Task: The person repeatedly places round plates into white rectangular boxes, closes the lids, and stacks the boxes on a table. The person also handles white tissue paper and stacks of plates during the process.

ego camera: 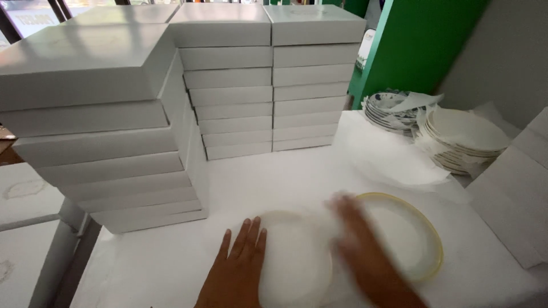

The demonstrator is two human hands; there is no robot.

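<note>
On the white bench (171,268), the left hand (237,271) lies flat, fingers spread, its grip open, touching the left edge of a paper-covered plate (297,259). Just right of it, the right hand (365,251) is blurred above the tissue sheet; whether its grip is closed cannot be told. A gold-rimmed white plate (414,236) sits beneath that hand's right side. Beyond both hands rise stacks of white boxes (240,85), and far right, stacked plates (462,140) with paper between.

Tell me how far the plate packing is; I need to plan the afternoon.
Looks well along: many closed white boxes are stacked. In hand: left hand rests beside a covered plate, and the blurred right hand is over the gold-rimmed plate. Left: two plate stacks remain.
</note>
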